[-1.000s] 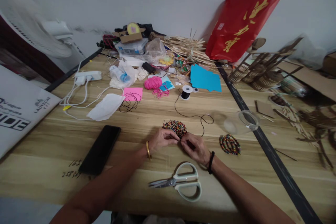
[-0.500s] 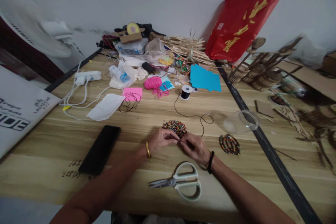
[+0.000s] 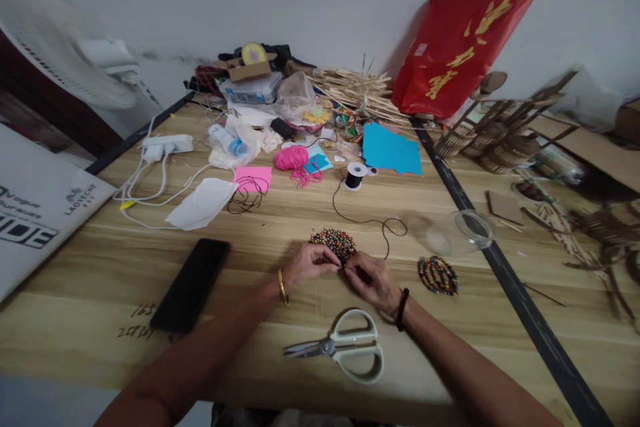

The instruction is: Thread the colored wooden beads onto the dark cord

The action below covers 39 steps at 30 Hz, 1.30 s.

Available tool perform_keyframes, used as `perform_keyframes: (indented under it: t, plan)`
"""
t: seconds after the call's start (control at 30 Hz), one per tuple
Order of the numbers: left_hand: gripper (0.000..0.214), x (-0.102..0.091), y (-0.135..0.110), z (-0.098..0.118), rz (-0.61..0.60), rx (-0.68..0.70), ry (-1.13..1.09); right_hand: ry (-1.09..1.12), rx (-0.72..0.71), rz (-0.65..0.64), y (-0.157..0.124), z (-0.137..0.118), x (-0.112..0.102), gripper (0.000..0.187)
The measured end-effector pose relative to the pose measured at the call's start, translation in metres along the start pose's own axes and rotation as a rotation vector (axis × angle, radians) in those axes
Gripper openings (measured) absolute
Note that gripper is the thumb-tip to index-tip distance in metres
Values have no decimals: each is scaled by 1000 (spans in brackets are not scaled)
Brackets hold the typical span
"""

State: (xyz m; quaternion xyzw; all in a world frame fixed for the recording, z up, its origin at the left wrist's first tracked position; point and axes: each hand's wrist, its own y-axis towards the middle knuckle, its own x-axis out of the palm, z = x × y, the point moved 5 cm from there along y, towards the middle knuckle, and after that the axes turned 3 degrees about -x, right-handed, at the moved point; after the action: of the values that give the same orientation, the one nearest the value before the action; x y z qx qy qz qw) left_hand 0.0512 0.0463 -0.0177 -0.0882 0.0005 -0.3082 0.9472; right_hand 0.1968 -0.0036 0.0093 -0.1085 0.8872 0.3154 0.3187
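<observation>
Both hands meet at the near edge of a pile of small multicoloured wooden beads (image 3: 336, 240). My left hand (image 3: 313, 263) pinches something tiny between thumb and forefinger, too small to name. Fingertips almost touching it, my right hand (image 3: 373, 280) is closed in a pinch on a black cord (image 3: 367, 221), whose end is hard to see. That cord runs from a white spool (image 3: 355, 173) behind the pile to my right hand. Right of this hand lies a coiled string of beads (image 3: 438, 275). Scissors (image 3: 340, 347) with pale handles lie nearer me.
A black phone (image 3: 191, 285) lies to the left. A clear plastic cup (image 3: 463, 232) is on its side at right. Pink yarn (image 3: 291, 158), blue paper (image 3: 391, 149), a power strip (image 3: 167, 146) and woven baskets (image 3: 507, 143) stand farther off. A red bag (image 3: 465, 43) leans against the wall.
Almost nothing differs. My two hands keep their pinch at the bead pile, with only a slight shift of the fingertips.
</observation>
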Motion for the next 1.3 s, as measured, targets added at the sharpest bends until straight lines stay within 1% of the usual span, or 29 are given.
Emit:
perform_keyframes:
  t: [0.2,0.5,0.8,1.07,1.3]
  plan:
    - [25,-1,1,-3,10,-1,22,10,-6,2,0,0,0,10]
    - [29,1,0,0,-3,-21,-21,5,-12,-3,0,0,1,8]
    - [30,0,2,-4,-9,-26,-32,-7,-20,-12,-1,1,2,10]
    - [29,2,0,1,-13,-33,-44,0,-20,-22,1,-1,1,10]
    - [28,1,1,0,-9,-24,-45,20,-25,-29,0,-1,1,9]
